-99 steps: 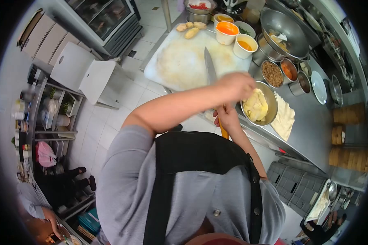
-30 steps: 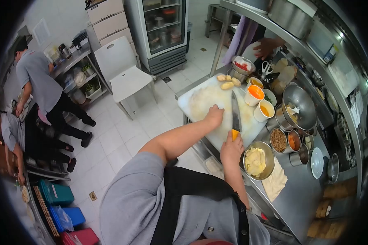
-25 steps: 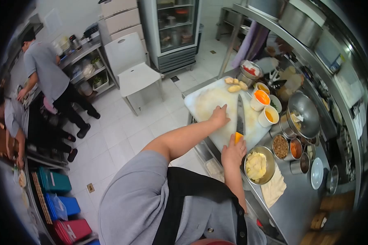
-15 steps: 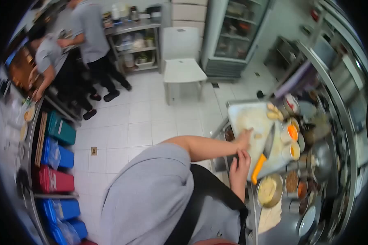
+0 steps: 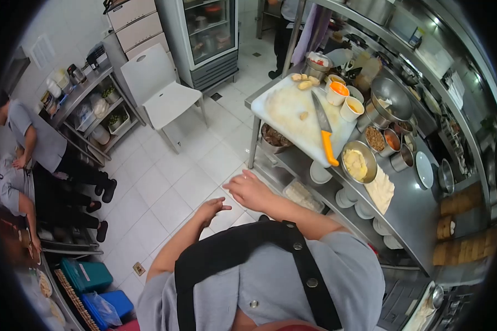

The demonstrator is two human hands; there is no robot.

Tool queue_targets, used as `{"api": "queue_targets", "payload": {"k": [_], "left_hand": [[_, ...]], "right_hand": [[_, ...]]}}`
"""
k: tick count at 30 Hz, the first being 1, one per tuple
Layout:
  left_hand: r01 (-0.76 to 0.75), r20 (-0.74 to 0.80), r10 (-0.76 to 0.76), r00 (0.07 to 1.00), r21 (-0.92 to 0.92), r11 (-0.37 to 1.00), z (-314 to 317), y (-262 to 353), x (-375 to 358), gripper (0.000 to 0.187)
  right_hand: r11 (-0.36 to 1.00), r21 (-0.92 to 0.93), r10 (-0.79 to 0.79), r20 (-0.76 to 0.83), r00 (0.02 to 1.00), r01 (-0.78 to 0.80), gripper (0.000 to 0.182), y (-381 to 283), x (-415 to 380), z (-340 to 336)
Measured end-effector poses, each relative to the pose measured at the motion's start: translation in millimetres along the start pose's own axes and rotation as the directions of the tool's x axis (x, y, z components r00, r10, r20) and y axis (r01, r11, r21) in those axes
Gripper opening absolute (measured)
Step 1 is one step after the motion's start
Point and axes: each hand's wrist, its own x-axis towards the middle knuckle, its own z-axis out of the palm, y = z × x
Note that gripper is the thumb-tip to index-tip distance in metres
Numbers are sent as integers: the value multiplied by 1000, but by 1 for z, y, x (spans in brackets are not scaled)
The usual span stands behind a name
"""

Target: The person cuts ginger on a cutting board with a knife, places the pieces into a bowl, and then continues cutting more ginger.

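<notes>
My left hand [image 5: 211,212] is in mid-air over the tiled floor, fingers extended and nothing in it. Close beside it, apart from it, my right hand [image 5: 250,191] is also empty, its fingers loosely spread. To the right of both hands, a white cutting board [image 5: 276,113] lies on a steel counter. A knife with an orange handle [image 5: 329,148] rests on the board, and peeled yellowish pieces [image 5: 305,81] sit at its far edge. By the board's near corner stands a metal bowl of pale yellow food [image 5: 355,164].
White tubs [image 5: 338,94], small metal containers [image 5: 391,141] and a folded cloth [image 5: 381,190] crowd the counter. A white chair [image 5: 159,91] stands ahead. Two people in grey shirts [image 5: 34,138] work at the left; another person is partly visible at the top. Lidded bins [image 5: 85,276] sit lower left.
My view has swung to the right. My hands, close together at the cutting board's edge before, are now away from it over the floor. The knife stays on the board.
</notes>
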Motion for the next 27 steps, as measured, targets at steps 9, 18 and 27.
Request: {"api": "queue_targets", "payload": {"k": [9, 18, 27], "left_hand": [[123, 145, -80, 986, -317, 940, -8, -78, -109, 63], [159, -73, -176, 982, -194, 968, -12, -31, 3, 63], [226, -197, -252, 948, -145, 963, -10, 37, 95, 64]], "right_hand": [[899, 221, 435, -544, 717, -378, 69, 117, 86, -48], [796, 468, 511, -859, 11, -383, 83, 390, 115, -242], [425, 755, 708, -621, -336, -500, 107, 573, 93, -356]]}}
